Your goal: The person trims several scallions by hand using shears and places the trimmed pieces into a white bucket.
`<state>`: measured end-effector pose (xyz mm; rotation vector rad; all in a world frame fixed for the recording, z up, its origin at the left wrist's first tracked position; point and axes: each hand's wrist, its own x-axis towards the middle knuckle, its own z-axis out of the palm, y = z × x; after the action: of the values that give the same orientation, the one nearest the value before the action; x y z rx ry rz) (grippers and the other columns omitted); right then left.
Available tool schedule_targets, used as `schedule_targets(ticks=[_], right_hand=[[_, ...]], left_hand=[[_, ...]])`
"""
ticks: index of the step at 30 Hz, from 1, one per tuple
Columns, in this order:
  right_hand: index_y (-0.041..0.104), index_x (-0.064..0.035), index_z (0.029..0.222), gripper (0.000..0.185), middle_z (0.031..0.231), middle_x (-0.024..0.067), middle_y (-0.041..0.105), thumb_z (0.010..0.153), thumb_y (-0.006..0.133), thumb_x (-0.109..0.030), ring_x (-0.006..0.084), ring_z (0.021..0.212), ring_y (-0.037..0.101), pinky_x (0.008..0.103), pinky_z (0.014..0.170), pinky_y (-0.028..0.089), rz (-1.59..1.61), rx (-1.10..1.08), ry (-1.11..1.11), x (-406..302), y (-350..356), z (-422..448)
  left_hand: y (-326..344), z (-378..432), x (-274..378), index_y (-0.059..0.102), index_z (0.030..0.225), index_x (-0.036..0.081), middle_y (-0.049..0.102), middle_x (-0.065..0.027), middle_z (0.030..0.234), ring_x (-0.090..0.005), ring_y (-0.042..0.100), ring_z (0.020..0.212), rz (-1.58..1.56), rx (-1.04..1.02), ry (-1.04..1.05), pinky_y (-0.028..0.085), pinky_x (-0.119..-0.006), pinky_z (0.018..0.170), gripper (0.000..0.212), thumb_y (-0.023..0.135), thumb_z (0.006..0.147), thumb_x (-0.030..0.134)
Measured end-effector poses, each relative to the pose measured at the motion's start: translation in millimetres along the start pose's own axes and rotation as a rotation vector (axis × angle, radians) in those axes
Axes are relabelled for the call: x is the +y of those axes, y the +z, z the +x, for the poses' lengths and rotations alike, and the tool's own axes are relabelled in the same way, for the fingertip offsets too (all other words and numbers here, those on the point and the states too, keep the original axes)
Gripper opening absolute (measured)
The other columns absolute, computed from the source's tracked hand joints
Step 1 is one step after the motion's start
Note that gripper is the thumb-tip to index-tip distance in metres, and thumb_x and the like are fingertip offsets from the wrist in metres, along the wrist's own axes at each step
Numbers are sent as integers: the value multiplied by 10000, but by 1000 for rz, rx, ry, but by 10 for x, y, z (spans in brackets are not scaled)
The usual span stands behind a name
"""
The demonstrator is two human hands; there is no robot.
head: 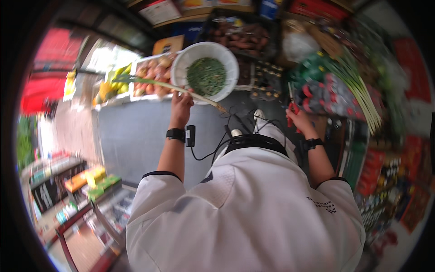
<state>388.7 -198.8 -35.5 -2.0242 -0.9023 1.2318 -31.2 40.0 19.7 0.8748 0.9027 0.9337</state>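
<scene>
Between the fingers of my left hand (182,103) is one long green onion (159,84), its green leaves to the left and its root end to the right. It crosses in front of a white plastic basket (232,73) with chopped greens (206,77) at its bottom. My right hand (299,117) grips red-handled scissors (291,102), blades pointing away from me. Right of that hand, a bundle of green onions (362,91) lies over bagged goods (334,93) with red and dark contents.
Onions (149,74) fill a white crate left of the basket. Behind it stands a black crate of reddish-brown tubers (241,35). Black cables (204,158) hang at my waist. A glass display case (112,210) stands at lower left, and packed shelves (384,183) line the right side.
</scene>
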Motion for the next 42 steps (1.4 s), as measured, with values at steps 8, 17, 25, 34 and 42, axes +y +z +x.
schedule_targets(ticks=[8,17,25,34,42], right_hand=[[625,-28,973,315,834,60,668,910,599,-335,165,771,633,307,734,478,100,315,109,580,-537,-1549],[621,-82,947,299,713,55,644,880,616,-373,160,560,589,311,517,443,464,624,413,1435,-1413,-3626],[592,-58,947,275,704,53,620,918,572,-332,152,541,599,296,476,425,665,1123,483,3115,-1435,-5059],[591,-48,1077,306,883,60,677,917,571,-308,160,768,642,301,630,484,873,1184,663,3510,-1163,-5340],[582,-55,1052,326,825,44,641,927,556,-354,165,703,630,291,639,493,868,1102,590,3310,-1697,-4738]], left_hand=[[1831,69,-499,419,1163,78,586,-129,1234,-174,603,1026,26,-312,-36,500,-284,789,181,471,991,99],[5066,-368,-1369,503,1120,-22,604,-145,1109,-242,621,981,-80,-622,-106,533,-355,882,180,513,950,37],[7075,-686,-2323,490,1051,-82,593,-190,1047,-301,640,944,-120,-615,-236,569,-362,855,153,527,918,-16],[7655,-459,-3114,504,1022,-127,605,-198,986,-287,654,863,46,-565,-263,595,-328,737,168,550,903,-17],[7582,-252,-3249,552,950,-142,638,-203,951,-287,667,871,72,-571,-425,588,-350,791,170,600,864,-4]])
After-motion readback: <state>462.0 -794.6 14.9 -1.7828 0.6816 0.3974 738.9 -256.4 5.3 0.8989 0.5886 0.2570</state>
